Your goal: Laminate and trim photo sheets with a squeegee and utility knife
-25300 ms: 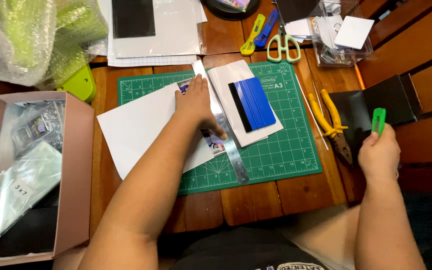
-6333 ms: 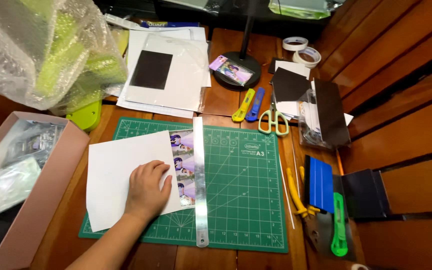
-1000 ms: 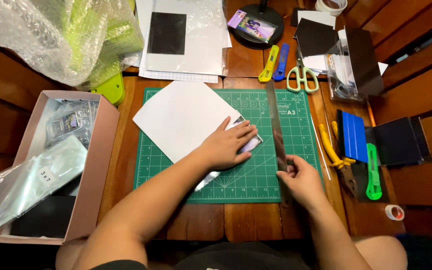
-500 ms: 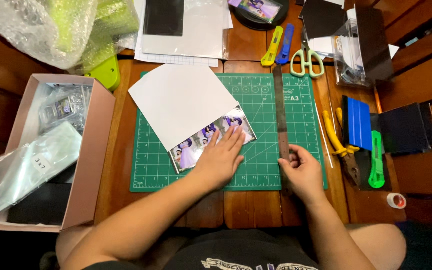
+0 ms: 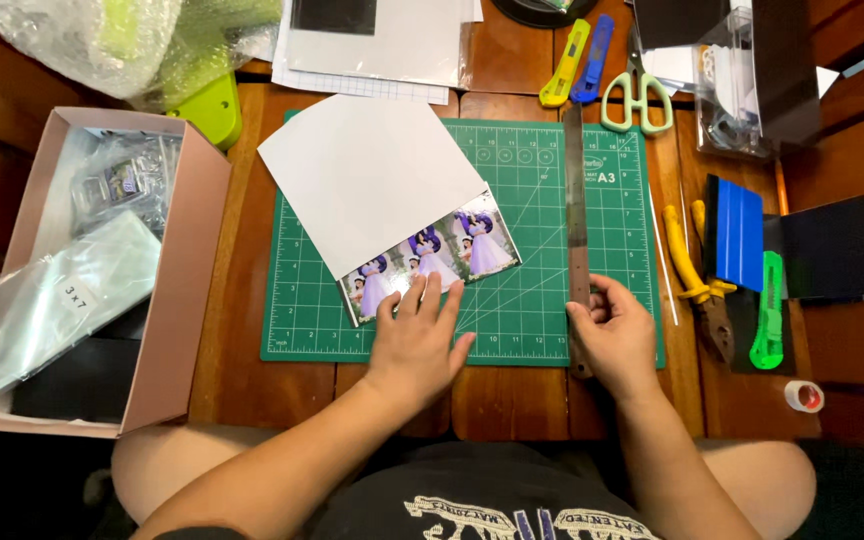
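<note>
Left hand [image 5: 414,345] lies flat, fingers spread, on the glossy printed photo strip [image 5: 432,258] lying on the green cutting mat [image 5: 552,215]. Right hand [image 5: 612,335] pinches the long steel ruler [image 5: 577,215]. Risk: light pressure could let the strip skew.

Your left hand [image 5: 414,345] touches a photo strip [image 5: 430,256] of purple-dressed figures, under a plain white sheet [image 5: 372,175]. Your right hand [image 5: 614,335] is on a grey metal ruler [image 5: 577,200]. Beneath lies a green cutting mat [image 5: 542,300] with a pale grid, on brown wood.
</note>
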